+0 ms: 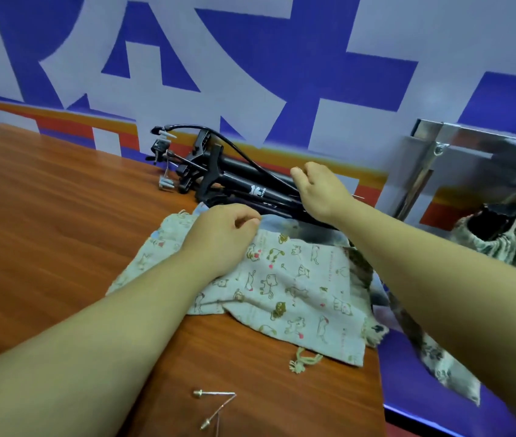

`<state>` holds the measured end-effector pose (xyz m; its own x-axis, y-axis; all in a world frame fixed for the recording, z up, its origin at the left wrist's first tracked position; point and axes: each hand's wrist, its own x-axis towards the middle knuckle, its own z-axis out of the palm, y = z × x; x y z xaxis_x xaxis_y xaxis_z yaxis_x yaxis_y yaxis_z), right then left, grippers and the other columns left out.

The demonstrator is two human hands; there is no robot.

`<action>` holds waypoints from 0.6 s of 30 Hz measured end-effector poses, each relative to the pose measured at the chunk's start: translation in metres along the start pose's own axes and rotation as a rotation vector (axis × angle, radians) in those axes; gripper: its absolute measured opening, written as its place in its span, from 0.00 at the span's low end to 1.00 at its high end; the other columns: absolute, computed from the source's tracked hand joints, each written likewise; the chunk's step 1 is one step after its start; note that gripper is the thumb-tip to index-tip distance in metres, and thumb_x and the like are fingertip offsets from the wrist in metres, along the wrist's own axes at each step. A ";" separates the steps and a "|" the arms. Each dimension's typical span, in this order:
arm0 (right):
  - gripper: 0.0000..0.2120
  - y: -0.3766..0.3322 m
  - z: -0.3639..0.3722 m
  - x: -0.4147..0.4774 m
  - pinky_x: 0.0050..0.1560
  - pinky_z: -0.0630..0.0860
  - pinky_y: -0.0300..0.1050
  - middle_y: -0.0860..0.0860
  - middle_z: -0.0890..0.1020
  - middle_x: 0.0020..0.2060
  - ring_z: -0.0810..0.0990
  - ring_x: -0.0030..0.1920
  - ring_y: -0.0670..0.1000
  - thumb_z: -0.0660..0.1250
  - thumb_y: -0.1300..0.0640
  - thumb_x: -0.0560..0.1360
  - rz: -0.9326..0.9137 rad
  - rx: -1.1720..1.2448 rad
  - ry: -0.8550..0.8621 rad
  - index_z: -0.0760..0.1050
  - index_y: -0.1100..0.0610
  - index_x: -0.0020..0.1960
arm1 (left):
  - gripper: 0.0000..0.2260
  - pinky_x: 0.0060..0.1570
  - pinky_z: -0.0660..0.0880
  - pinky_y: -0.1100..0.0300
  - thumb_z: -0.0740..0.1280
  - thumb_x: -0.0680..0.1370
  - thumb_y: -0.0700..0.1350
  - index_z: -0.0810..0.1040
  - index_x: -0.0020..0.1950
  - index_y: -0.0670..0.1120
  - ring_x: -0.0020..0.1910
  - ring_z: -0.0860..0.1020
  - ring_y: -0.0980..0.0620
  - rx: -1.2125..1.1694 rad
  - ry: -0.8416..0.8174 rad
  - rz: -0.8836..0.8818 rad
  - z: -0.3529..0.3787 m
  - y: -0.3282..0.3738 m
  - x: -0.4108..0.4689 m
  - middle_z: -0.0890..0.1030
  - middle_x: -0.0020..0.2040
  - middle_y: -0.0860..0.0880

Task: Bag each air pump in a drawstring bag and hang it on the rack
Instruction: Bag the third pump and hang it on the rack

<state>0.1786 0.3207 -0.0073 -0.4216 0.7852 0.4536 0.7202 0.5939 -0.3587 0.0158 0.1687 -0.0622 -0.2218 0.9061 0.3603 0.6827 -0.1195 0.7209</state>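
Several black air pumps (237, 181) lie in a heap at the back of the wooden table (45, 222), against the wall. A pale drawstring bag (297, 285) printed with small animals lies flat in front of them. My left hand (222, 238) rests on the bag's upper edge, thumb and fingers pinching the cloth. My right hand (319, 190) reaches over the pumps with its fingers curled at a pump's tube; the grip itself is hidden. At the right, a metal rack (458, 152) holds filled bags (496, 234) hanging by their cords.
A knotted drawstring end (304, 362) lies loose below the bag. Small brass needle fittings (215, 405) lie near the table's front edge. Another patterned bag (446, 367) hangs off the table's right edge. The blue-and-white wall stands right behind the pumps.
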 end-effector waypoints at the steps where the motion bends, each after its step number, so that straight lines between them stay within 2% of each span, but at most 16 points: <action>1: 0.19 0.004 0.004 0.007 0.40 0.63 0.50 0.52 0.68 0.36 0.66 0.38 0.55 0.56 0.44 0.83 -0.017 -0.071 -0.005 0.62 0.56 0.40 | 0.10 0.52 0.76 0.60 0.63 0.83 0.50 0.82 0.60 0.55 0.51 0.78 0.62 -0.013 0.005 -0.004 0.001 -0.001 0.000 0.83 0.52 0.60; 3: 0.17 0.010 0.009 0.019 0.42 0.65 0.51 0.53 0.70 0.41 0.69 0.42 0.56 0.58 0.43 0.82 -0.028 -0.217 -0.093 0.64 0.57 0.46 | 0.10 0.52 0.76 0.60 0.63 0.83 0.51 0.82 0.60 0.56 0.50 0.78 0.62 -0.027 0.013 -0.012 0.001 -0.003 0.002 0.83 0.51 0.60; 6: 0.18 0.016 0.009 0.031 0.41 0.66 0.51 0.53 0.71 0.42 0.73 0.42 0.58 0.59 0.42 0.82 -0.003 -0.309 -0.206 0.62 0.57 0.52 | 0.10 0.54 0.78 0.55 0.63 0.82 0.52 0.81 0.61 0.56 0.48 0.79 0.60 -0.031 0.007 -0.025 0.003 -0.003 0.001 0.82 0.49 0.59; 10: 0.20 0.014 0.005 0.033 0.41 0.68 0.52 0.53 0.73 0.40 0.74 0.41 0.60 0.61 0.39 0.80 -0.077 -0.443 -0.182 0.61 0.57 0.52 | 0.08 0.53 0.80 0.48 0.63 0.81 0.55 0.80 0.57 0.61 0.46 0.80 0.55 -0.047 -0.036 -0.029 0.002 -0.002 -0.001 0.83 0.47 0.56; 13: 0.20 0.014 0.005 0.024 0.40 0.70 0.53 0.53 0.72 0.38 0.75 0.41 0.61 0.62 0.41 0.80 -0.129 -0.430 -0.180 0.60 0.57 0.51 | 0.06 0.55 0.79 0.47 0.65 0.79 0.60 0.82 0.50 0.64 0.46 0.80 0.58 -0.107 -0.128 -0.009 0.000 0.001 -0.004 0.82 0.48 0.57; 15: 0.18 0.012 0.002 0.016 0.37 0.67 0.52 0.52 0.71 0.38 0.74 0.40 0.61 0.62 0.43 0.81 -0.151 -0.421 -0.158 0.60 0.57 0.50 | 0.09 0.58 0.77 0.50 0.67 0.76 0.64 0.83 0.51 0.65 0.47 0.79 0.62 -0.113 -0.185 0.012 -0.002 0.003 -0.008 0.80 0.49 0.59; 18: 0.17 0.008 -0.013 0.009 0.38 0.65 0.50 0.53 0.71 0.42 0.71 0.38 0.60 0.62 0.44 0.81 -0.160 -0.457 -0.026 0.60 0.56 0.50 | 0.13 0.59 0.76 0.51 0.68 0.74 0.66 0.81 0.56 0.66 0.50 0.78 0.61 -0.119 -0.193 0.017 -0.004 0.002 -0.011 0.78 0.52 0.58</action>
<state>0.1871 0.3305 0.0045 -0.5561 0.6978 0.4514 0.8111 0.5741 0.1118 0.0166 0.1575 -0.0625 -0.0655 0.9629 0.2616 0.5959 -0.1725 0.7843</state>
